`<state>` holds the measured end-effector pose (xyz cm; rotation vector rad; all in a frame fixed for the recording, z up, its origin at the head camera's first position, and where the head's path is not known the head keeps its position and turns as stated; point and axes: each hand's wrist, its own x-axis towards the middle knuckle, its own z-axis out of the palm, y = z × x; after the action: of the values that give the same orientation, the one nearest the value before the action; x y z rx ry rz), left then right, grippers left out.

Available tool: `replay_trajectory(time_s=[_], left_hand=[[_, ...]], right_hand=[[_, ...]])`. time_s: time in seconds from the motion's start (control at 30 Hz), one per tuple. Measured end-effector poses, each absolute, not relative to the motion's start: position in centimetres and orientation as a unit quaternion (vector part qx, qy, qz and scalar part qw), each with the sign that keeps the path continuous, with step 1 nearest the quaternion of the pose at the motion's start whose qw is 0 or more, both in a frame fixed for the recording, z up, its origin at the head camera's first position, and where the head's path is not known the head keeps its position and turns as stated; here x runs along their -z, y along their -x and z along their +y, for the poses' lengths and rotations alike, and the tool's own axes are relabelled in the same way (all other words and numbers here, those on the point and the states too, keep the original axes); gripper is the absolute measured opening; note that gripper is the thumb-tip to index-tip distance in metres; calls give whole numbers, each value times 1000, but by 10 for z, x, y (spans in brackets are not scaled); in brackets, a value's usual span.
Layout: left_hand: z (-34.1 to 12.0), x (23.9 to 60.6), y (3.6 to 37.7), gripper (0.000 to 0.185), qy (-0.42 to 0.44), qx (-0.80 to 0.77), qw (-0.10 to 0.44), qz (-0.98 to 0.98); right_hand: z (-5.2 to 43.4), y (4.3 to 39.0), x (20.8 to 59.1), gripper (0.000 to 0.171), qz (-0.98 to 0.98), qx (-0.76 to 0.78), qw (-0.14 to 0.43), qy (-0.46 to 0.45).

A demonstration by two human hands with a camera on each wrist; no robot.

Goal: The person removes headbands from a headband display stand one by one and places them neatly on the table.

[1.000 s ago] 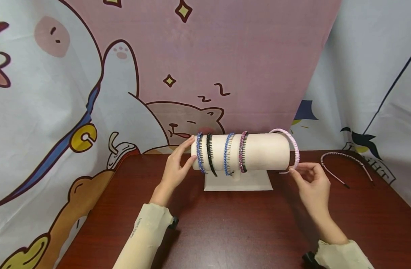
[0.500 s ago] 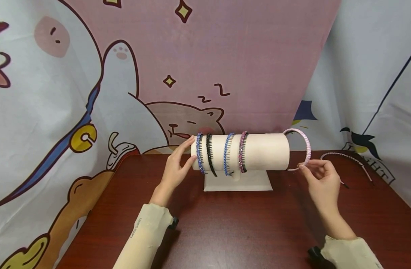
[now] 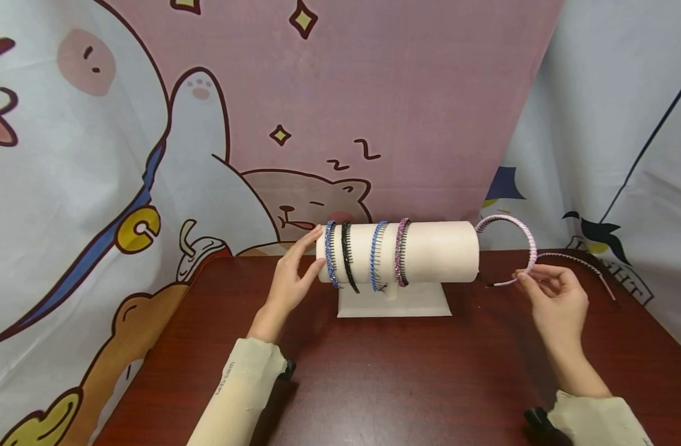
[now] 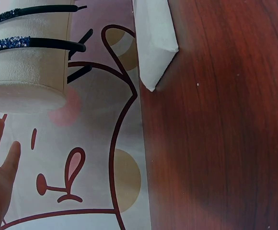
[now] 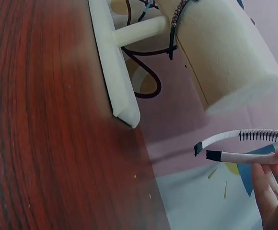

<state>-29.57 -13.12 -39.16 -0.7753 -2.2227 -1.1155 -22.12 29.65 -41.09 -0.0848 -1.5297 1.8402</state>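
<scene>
R hand [image 3: 560,303] had the pink hairband [image 3: 527,232] pinched btwn thumb & fingers, low on its curve, off the roll's [image 3: 440,251] R end; its tips faced the roll w/ a gap btwn. L hand [image 3: 291,272] was unclenched at the roll's L end, contact unclear. 4 other bands [image 3: 375,257] ringed the roll. Table [image 3: 373,378] ran wide in front of roll; back edge behind it.

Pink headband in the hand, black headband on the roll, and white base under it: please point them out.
Pink headband [image 3: 532,243], head view: its outer curve.
Black headband [image 3: 348,257], head view: its front side.
White base [image 3: 396,306], head view: near its front edge.
</scene>
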Motion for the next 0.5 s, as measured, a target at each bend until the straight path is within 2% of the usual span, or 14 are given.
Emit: replay_trajectory(time_s=[0.5], left_hand=[[-131, 392, 297, 53, 288, 416, 264, -821]], right_hand=[[315, 223, 417, 22, -583, -736, 335, 74]])
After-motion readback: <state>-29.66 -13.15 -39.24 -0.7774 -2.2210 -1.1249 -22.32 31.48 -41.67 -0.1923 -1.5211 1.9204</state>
